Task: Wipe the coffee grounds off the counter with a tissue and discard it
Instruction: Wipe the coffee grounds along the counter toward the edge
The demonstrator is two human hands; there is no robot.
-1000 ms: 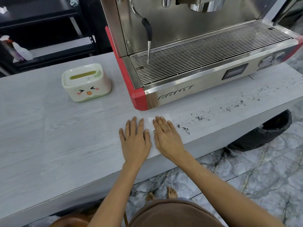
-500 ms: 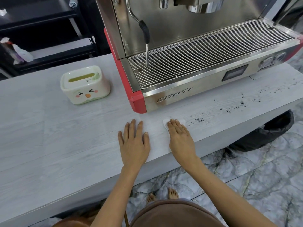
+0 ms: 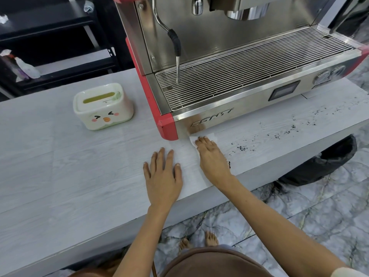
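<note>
A white tissue (image 3: 210, 136) lies flat on the pale grey counter (image 3: 69, 166), just in front of the espresso machine. My right hand (image 3: 212, 156) presses on it with straight fingers, so only its far corner shows. My left hand (image 3: 162, 172) rests flat on the bare counter beside it, holding nothing. Dark coffee grounds (image 3: 242, 148) are scattered to the right of the tissue, and more grounds (image 3: 287, 131) trail toward the counter's right end. A small dark clump sits by my right wrist at the counter edge.
The steel and red espresso machine (image 3: 239, 80) fills the back right of the counter. A cream tissue box with a chick face (image 3: 102, 106) stands at the left. A bin lined with a black bag (image 3: 319, 164) sits on the marble floor below the counter's right end.
My right hand has slid the tissue away from me and to the right, up toward the machine's front. My left hand has stayed flat in place.
</note>
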